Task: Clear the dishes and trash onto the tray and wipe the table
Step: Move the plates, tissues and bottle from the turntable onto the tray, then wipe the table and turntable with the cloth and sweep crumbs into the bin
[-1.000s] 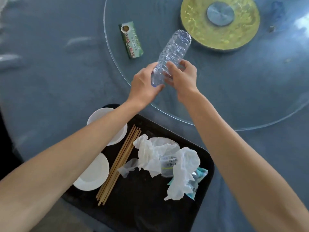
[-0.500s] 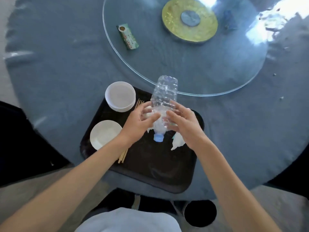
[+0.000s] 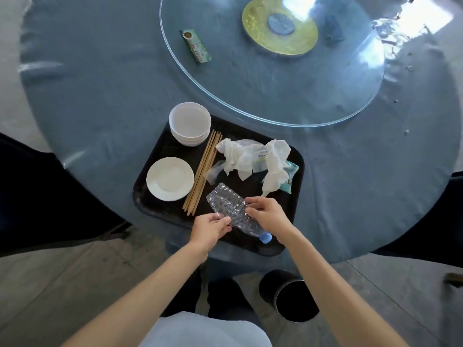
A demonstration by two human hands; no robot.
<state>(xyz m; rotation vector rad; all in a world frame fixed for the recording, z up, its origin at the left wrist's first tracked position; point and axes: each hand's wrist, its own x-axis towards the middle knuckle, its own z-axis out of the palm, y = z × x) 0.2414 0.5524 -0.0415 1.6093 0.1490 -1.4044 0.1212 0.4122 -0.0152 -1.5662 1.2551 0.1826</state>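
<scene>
The clear plastic bottle is crushed flat and ribbed, its blue cap pointing to the lower right. It lies low in the frame over the near part of the black tray, between the two hands: the left hand pinches its lower left edge, the right hand pinches its right side. On the tray, from left: a white saucer, stacked white bowls above it, wooden chopsticks, then crumpled tissues and wrappers. The tray rests on the blue-covered bench.
</scene>
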